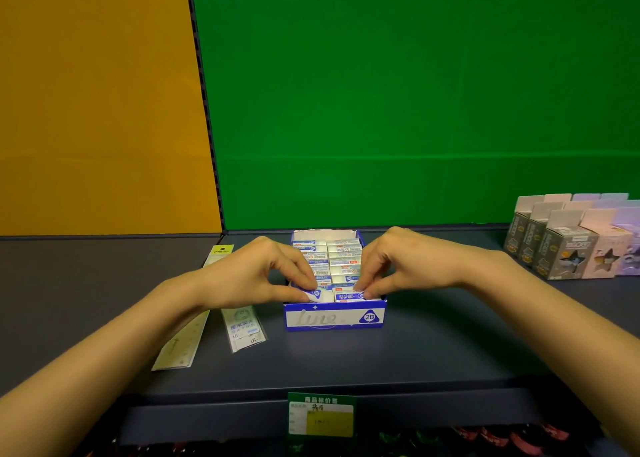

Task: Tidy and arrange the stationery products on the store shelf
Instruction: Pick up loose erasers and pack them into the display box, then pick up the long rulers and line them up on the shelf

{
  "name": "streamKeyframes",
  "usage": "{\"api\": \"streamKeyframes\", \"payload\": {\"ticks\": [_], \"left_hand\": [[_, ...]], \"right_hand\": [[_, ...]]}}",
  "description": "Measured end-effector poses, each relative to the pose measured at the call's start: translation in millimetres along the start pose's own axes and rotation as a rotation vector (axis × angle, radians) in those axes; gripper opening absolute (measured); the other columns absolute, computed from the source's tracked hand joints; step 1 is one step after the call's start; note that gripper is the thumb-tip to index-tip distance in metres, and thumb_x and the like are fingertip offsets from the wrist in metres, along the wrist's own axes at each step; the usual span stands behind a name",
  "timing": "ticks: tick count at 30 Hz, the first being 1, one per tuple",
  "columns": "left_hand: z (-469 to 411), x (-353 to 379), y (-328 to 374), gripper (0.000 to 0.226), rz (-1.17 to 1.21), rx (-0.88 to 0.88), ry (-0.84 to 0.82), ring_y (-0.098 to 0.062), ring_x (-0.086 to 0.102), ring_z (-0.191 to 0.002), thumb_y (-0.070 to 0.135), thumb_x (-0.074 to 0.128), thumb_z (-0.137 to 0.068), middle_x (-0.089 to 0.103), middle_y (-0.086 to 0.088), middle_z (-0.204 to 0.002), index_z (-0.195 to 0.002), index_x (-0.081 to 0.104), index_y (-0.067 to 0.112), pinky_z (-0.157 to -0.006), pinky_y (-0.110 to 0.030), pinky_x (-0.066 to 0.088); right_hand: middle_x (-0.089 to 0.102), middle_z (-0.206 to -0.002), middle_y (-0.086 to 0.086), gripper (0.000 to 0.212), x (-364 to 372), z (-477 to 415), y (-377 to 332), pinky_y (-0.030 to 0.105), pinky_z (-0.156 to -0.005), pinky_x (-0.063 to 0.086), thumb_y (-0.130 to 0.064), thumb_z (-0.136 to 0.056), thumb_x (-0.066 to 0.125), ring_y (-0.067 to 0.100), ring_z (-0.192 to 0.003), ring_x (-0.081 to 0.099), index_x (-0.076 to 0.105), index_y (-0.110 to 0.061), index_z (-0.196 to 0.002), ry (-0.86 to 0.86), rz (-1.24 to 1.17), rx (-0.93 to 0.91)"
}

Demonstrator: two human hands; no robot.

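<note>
A blue and white display box marked 2B stands on the dark shelf, filled with two rows of wrapped white erasers. My left hand reaches in from the left and pinches a front eraser at the box's near left corner. From the right, my right hand pinches another front eraser near the box's front right. Both hands hover over the box's front half and hide part of the rows.
Two packaged rulers lie on the shelf left of the box. Grey and pink product boxes stand in rows at the right. A green price tag hangs on the shelf's front edge. Green and orange panels stand behind.
</note>
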State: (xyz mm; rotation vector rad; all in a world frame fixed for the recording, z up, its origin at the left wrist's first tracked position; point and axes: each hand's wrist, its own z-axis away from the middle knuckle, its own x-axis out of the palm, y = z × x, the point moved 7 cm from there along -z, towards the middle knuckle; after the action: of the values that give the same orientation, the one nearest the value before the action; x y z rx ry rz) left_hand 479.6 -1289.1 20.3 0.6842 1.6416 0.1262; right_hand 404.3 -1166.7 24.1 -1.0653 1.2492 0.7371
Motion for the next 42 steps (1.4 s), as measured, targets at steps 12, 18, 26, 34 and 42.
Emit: {"api": "streamKeyframes", "payload": {"ticks": [12, 18, 26, 34, 42], "left_hand": [[4.6, -1.3, -1.8, 0.028, -0.030, -0.039, -0.006, -0.010, 0.056, -0.098, 0.019, 0.067, -0.079, 0.062, -0.001, -0.104, -0.107, 0.070, 0.014, -0.081, -0.019, 0.051], [2.9, 2.5, -3.0, 0.025, -0.036, -0.039, -0.034, -0.011, 0.058, -0.101, 0.017, 0.065, -0.080, 0.065, -0.002, -0.102, -0.103, 0.072, 0.009, -0.082, -0.022, 0.052], [8.3, 3.2, -6.0, 0.027, -0.061, -0.005, -0.032, -0.001, 0.053, -0.104, 0.031, 0.057, -0.086, 0.065, 0.008, -0.104, -0.103, 0.071, 0.017, -0.082, -0.018, 0.050], [9.8, 4.0, -5.7, 0.035, -0.199, 0.041, 0.012, -0.004, 0.051, -0.099, 0.046, 0.050, -0.088, 0.065, 0.011, -0.103, -0.102, 0.071, 0.023, -0.079, -0.018, 0.045], [26.1, 5.5, -7.0, 0.052, -0.301, 0.050, 0.114, 0.002, 0.045, -0.108, 0.056, 0.031, -0.086, 0.056, 0.015, -0.116, -0.115, 0.063, 0.028, -0.088, -0.014, 0.041]], "right_hand": [[0.073, -0.100, -0.004, 0.022, -0.9, 1.1, -0.7, 0.025, -0.082, 0.048, -0.028, -0.080, 0.070, 0.008, -0.088, 0.064, 0.074, -0.021, -0.100, -0.010, 0.037, -0.014], [0.074, -0.096, -0.004, 0.022, -1.4, 2.0, 0.4, 0.030, -0.082, 0.050, -0.027, -0.079, 0.070, 0.009, -0.086, 0.065, 0.074, -0.022, -0.100, 0.013, 0.006, -0.012], [0.072, -0.097, -0.007, 0.020, -0.7, 6.1, 1.4, 0.031, -0.081, 0.050, -0.029, -0.079, 0.070, 0.008, -0.085, 0.064, 0.075, -0.024, -0.097, 0.054, 0.004, -0.025], [0.073, -0.097, -0.007, 0.020, 0.4, 5.3, 1.6, 0.033, -0.080, 0.051, -0.030, -0.079, 0.071, 0.009, -0.084, 0.064, 0.075, -0.023, -0.097, 0.064, 0.022, -0.028], [0.073, -0.088, -0.008, 0.019, -1.7, -2.0, -3.3, 0.037, -0.078, 0.051, -0.036, -0.081, 0.066, 0.009, -0.079, 0.065, 0.076, -0.021, -0.087, 0.084, 0.061, -0.002]]}}
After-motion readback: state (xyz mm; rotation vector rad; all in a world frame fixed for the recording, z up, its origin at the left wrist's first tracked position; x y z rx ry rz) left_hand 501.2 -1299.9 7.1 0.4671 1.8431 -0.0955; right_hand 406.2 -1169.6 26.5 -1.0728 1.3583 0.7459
